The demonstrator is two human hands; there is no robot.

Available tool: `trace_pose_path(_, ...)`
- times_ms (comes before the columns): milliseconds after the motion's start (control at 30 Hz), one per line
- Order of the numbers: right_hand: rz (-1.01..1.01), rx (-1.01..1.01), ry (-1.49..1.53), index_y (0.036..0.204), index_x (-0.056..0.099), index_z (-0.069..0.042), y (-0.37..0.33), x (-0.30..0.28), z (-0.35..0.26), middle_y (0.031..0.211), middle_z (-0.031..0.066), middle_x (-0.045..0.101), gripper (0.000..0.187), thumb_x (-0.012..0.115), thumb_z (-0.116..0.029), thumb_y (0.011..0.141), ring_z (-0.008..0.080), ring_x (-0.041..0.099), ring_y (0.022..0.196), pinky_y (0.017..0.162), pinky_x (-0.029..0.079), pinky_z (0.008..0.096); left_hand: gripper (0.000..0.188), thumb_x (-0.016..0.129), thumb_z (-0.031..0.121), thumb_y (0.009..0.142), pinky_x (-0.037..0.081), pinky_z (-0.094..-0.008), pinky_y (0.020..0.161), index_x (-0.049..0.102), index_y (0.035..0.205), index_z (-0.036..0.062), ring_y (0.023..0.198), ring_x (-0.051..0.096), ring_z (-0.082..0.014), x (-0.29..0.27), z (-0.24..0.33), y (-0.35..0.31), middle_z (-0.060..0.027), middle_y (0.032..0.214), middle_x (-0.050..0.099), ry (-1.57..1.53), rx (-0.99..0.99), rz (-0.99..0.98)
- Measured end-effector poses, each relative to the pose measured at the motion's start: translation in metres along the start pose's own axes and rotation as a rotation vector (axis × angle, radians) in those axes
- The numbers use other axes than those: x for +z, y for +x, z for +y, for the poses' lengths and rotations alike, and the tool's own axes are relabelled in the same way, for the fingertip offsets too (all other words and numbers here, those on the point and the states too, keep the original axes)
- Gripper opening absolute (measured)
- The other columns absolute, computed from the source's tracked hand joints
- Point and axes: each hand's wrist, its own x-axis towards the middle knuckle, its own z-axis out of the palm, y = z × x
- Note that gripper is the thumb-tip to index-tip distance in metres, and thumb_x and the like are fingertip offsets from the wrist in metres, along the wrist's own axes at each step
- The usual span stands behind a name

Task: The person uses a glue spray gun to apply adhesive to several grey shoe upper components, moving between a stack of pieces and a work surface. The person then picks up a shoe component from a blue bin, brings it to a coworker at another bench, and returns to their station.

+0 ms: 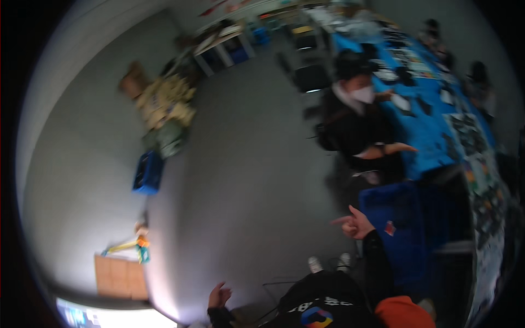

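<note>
My right hand [356,223] is held out with its index finger and thumb stretched and the other fingers curled, nothing visible in it. Just to its right stands a big blue plastic crate [392,192] with a small red and white label on its side; I cannot tell whether the hand touches it. Low at the left, my left hand [220,296] hangs over the floor [240,229], its fingers apart, blurred, with nothing seen in it. Both forearms wear dark sleeves. Below, my dark top [333,290] and white shoes [315,264] show.
A masked person [358,120] in black sits at a blue-covered table [432,150] strewn with dark pieces. Two more people are beyond it. A black chair [311,79] stands behind. Along the left wall are yellowish sacks [167,101], a blue bin [147,174] and a cardboard box [121,276].
</note>
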Motion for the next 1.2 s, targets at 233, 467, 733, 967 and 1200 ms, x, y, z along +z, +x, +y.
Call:
trace_pose_path(233, -0.018, -0.243, 0.112, 0.147, 0.042, 0.013, -0.094, -0.030, -0.009, 0.051, -0.0030, 0.028, 0.082, 0.038, -0.049, 0.095, 0.0109, 0.025, 0.043, 0.045, 0.024, 0.0269, 0.046, 0.060, 0.043, 0.101, 0.054, -0.0380, 0.091, 0.061, 0.132, 0.0094, 0.110, 0.062, -0.0269, 0.029, -0.045, 0.012, -0.0160, 0.131, 0.062, 0.129, -0.182, 0.132)
trace_pose_path(467, 0.603, 0.233, -0.476, 0.111, 0.073, -0.007, -0.093, -0.086, 0.066, 0.054, -0.0068, 0.034, 0.035, 0.056, -0.031, 0.092, 0.0089, 0.026, 0.042, 0.042, 0.019, 0.0293, 0.035, 0.067, 0.035, 0.095, 0.056, -0.0328, 0.079, 0.064, 0.118, 0.0079, 0.086, 0.067, -0.0203, 0.091, -0.069, 0.050, -0.0075, 0.102, 0.072, 0.194, -0.355, -0.125)
trace_pose_path(733, 1.030, 0.287, -0.528, 0.101, 0.076, -0.011, -0.104, -0.138, 0.111, 0.057, -0.0037, 0.044, 0.025, 0.059, -0.026, 0.090, 0.0106, 0.038, 0.047, 0.048, 0.028, 0.0347, 0.035, 0.061, 0.033, 0.099, 0.056, -0.0355, 0.080, 0.062, 0.117, 0.0038, 0.098, 0.067, -0.0260, 0.105, -0.083, 0.074, -0.0115, 0.115, 0.069, 0.143, -0.382, -0.060)
trace_pose_path(967, 1.092, 0.210, -0.538, 0.088, 0.076, -0.010, -0.107, -0.164, 0.126, 0.063, 0.0020, 0.060, 0.020, 0.063, -0.025, 0.087, 0.0164, 0.052, 0.051, 0.048, 0.041, 0.0392, 0.041, 0.056, 0.034, 0.104, 0.056, -0.0356, 0.085, 0.058, 0.134, 0.0066, 0.104, 0.068, -0.0262, 0.120, -0.082, 0.078, -0.0147, 0.120, 0.070, 0.451, -0.369, -0.272)
trace_pose_path(1200, 1.129, 0.204, -0.560, 0.085, 0.073, -0.005, -0.105, -0.158, 0.126, 0.061, 0.0060, 0.060, 0.024, 0.058, -0.024, 0.088, 0.0193, 0.052, 0.047, 0.046, 0.042, 0.0366, 0.045, 0.056, 0.036, 0.104, 0.056, -0.0366, 0.087, 0.057, 0.137, 0.0057, 0.106, 0.068, -0.0274, 0.133, -0.082, 0.070, -0.0154, 0.121, 0.070, 0.524, -0.277, -0.221)
